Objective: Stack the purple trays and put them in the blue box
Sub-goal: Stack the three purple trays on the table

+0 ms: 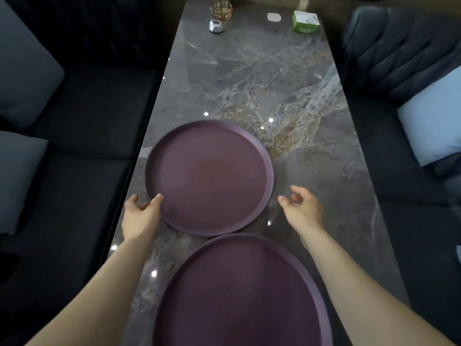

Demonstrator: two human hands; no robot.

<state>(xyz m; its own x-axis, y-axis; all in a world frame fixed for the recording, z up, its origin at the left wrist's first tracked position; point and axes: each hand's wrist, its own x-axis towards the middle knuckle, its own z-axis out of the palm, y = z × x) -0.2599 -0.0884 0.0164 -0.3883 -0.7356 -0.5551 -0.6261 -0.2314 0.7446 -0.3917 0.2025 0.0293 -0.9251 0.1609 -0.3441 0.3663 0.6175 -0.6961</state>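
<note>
Two round purple trays lie flat on the grey marble table (287, 78). The far tray (209, 177) sits in the middle of the table. The near tray (242, 295) lies close to me, its rim almost touching the far one. My left hand (141, 216) grips the far tray's near-left rim, thumb over the edge. My right hand (303, 208) hovers a little to the right of that tray with its fingers apart and nothing in it. No blue box is in view.
At the table's far end stand a green carton (306, 22), an amber glass (221, 10), a small silver object (216, 26) and a white pebble-like item (274, 17). Dark sofas with pale cushions (434, 121) flank both long sides.
</note>
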